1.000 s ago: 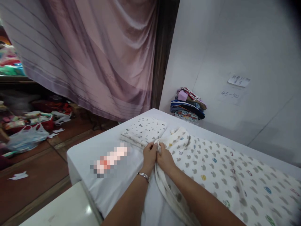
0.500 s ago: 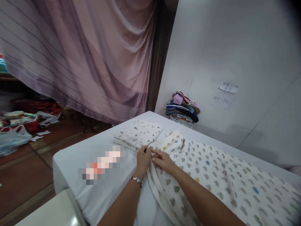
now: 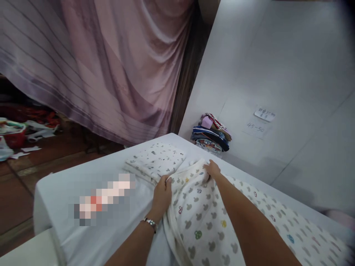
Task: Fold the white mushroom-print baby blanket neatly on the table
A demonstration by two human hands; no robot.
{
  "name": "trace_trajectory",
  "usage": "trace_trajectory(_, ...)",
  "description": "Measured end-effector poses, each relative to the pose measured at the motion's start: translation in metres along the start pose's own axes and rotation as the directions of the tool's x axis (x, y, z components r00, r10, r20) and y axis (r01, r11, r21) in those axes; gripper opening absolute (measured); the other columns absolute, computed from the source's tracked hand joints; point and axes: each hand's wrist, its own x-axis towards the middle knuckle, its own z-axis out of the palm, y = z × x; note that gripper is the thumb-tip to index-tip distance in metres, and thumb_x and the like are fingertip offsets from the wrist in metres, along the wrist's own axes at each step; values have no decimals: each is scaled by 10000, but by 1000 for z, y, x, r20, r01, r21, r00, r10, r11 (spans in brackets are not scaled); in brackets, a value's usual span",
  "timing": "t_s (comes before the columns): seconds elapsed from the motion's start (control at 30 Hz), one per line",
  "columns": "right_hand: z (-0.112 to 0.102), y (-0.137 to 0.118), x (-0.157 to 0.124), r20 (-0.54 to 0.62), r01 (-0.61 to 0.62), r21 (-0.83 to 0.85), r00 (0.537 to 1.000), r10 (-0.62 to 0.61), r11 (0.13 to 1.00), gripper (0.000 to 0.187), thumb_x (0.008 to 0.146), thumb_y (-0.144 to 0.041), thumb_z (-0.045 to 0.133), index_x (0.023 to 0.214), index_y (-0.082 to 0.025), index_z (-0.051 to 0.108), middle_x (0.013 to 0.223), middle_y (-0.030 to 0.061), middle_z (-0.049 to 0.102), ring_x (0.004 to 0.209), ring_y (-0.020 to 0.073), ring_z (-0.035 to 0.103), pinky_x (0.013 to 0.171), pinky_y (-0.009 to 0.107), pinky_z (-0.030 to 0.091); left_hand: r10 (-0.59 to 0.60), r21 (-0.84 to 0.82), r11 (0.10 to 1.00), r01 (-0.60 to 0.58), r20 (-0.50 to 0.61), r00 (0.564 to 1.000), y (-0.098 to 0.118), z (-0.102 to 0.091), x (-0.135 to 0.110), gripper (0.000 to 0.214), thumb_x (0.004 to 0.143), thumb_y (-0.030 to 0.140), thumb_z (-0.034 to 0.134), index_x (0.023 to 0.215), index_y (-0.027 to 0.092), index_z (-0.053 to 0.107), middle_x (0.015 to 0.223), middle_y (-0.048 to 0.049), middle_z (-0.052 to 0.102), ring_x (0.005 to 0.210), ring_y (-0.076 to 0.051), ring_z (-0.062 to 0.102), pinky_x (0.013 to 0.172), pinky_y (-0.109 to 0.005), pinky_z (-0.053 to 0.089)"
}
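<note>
A cream cloth with a grey and coloured mouse-head print (image 3: 205, 221) lies spread across the white table (image 3: 61, 195). My left hand (image 3: 162, 195), with a bracelet on its wrist, is closed on the cloth's near corner edge. My right hand (image 3: 213, 169) is farther away and pinches the cloth's far edge. A folded cloth of similar print (image 3: 155, 160) lies just beyond my left hand.
A stack of folded colourful clothes (image 3: 211, 133) sits at the table's far end against the white wall, under a paper note (image 3: 264, 114). A pink curtain (image 3: 111, 66) hangs at the left. Bags and scraps litter the brown floor (image 3: 16, 133) at far left.
My right hand has slid away from my left hand along the cloth's edge to its far corner, spreading the edge out. The camera has shifted to the right.
</note>
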Motion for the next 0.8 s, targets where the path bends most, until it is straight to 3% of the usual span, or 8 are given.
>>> trace_trajectory(0.13, 8, -8, 6, 7, 49, -21, 999, -49, 999, 546, 674, -165, 551, 1217, -137, 513, 1094, 135, 613, 1047, 288, 542, 890, 406, 388, 0, 79, 997, 1, -15, 1000, 1, -1, 1, 230, 875, 374, 344, 839, 218, 509, 782, 1, 594, 749, -174, 560, 692, -298, 421)
trace_trajectory(0.33, -4, -6, -38, -24, 404, 75, 915, -404, 911, 423, 671, -104, 445, 1060, -191, 586, 966, 41, 610, 904, 184, 549, 819, 289, 413, -5, 98, 995, 7, -23, 1000, 0, 0, 2, 230, 869, 376, 336, 828, 217, 498, 771, -3, 587, 739, -179, 551, 688, -300, 416)
trace_trajectory(0.4, -6, 6, -71, 42, 583, 113, 806, -590, 805, 364, 647, -84, 455, 952, -208, 609, 914, 24, 602, 883, 174, 535, 820, 281, 405, -11, 98, 995, 13, -26, 1000, -1, 1, 2, 229, 868, 374, 334, 828, 218, 498, 770, -3, 587, 740, -179, 551, 681, -297, 414)
trace_trajectory(0.5, -3, 27, -116, 230, 794, 208, 529, -817, 572, 284, 614, -56, 467, 813, -204, 606, 812, 19, 586, 825, 171, 523, 777, 279, 405, -21, 96, 995, 24, -38, 999, -4, 4, 3, 225, 864, 363, 335, 823, 217, 501, 778, -8, 591, 750, -180, 552, 685, -297, 413)
trace_trajectory(0.53, -2, 33, -126, 268, 797, 242, 494, -827, 554, 266, 614, -59, 475, 797, -200, 606, 796, 18, 584, 800, 167, 523, 755, 275, 408, -24, 96, 995, 28, -43, 999, -4, 5, 3, 224, 862, 360, 337, 818, 216, 502, 779, -10, 592, 754, -181, 552, 689, -299, 413)
trace_trajectory(0.6, -1, 39, -133, 291, 716, 304, 559, -777, 629, 207, 645, -91, 487, 775, -192, 612, 768, 11, 591, 740, 155, 528, 694, 257, 416, -32, 101, 994, 37, -48, 998, -5, 7, 3, 222, 860, 359, 338, 800, 216, 497, 765, -9, 585, 747, -182, 548, 692, -302, 412)
trace_trajectory(0.7, -4, 29, -119, 235, 497, 340, 777, -584, 798, 186, 729, -168, 457, 795, -175, 630, 713, 2, 607, 652, 138, 537, 609, 233, 418, -34, 109, 993, 38, -37, 999, -3, 8, 1, 215, 861, 346, 336, 786, 215, 490, 759, -10, 577, 744, -182, 544, 691, -302, 413)
trace_trajectory(0.8, -6, 2, -94, 166, 355, 258, 900, -404, 898, 242, 760, -209, 442, 901, -166, 634, 731, 5, 634, 662, 141, 561, 611, 230, 433, 6, 134, 991, -7, 5, 1000, 0, 9, -2, 219, 870, 332, 321, 801, 212, 490, 799, -23, 584, 778, -186, 548, 716, -307, 410)
